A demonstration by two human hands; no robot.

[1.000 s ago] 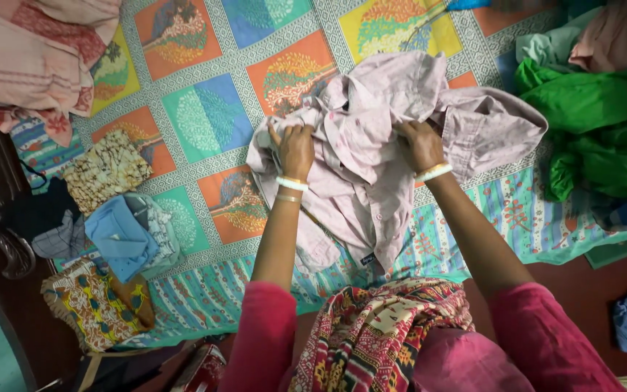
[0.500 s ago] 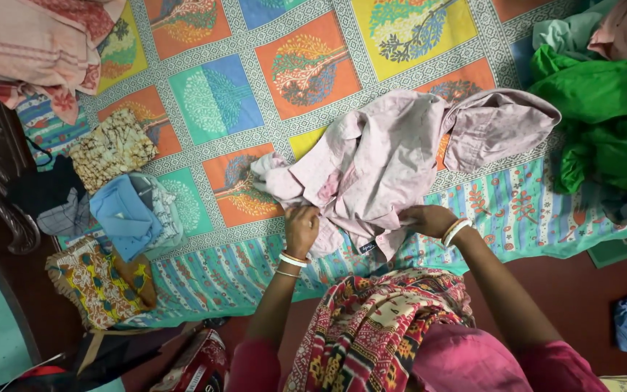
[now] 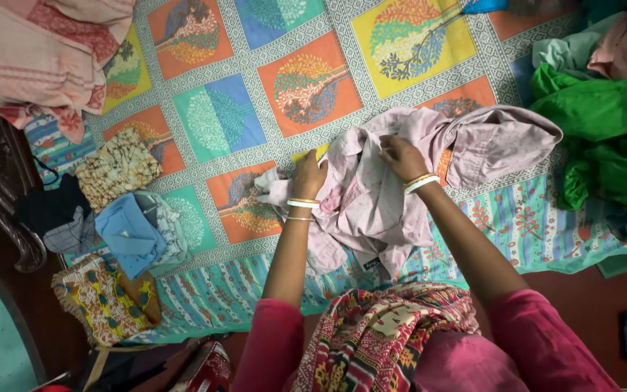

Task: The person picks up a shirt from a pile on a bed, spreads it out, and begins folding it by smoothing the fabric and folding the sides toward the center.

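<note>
A crumpled pale pink shirt (image 3: 473, 141) lies on a patchwork bedspread (image 3: 219, 116) printed with coloured trees. My left hand (image 3: 308, 174) grips the shirt's left part, near a bunched sleeve. Toward the shirt's upper middle, my right hand (image 3: 403, 156) pinches a fold of the fabric. Both wrists carry white and gold bangles. A patterned red scarf (image 3: 386, 327) hangs from my chest below the shirt.
Folded clothes lie at the left: a yellow-brown print (image 3: 114, 167), a light blue piece (image 3: 136, 232), a dark one (image 3: 52, 214) and a yellow-green print (image 3: 103, 297). A pink striped cloth (image 3: 30, 58) is at top left. Green garments (image 3: 604, 123) pile up at right.
Both hands moved from the shirt's near hem up toward its middle and took new grips. A second ago they held the shirt higher and more bunched.
</note>
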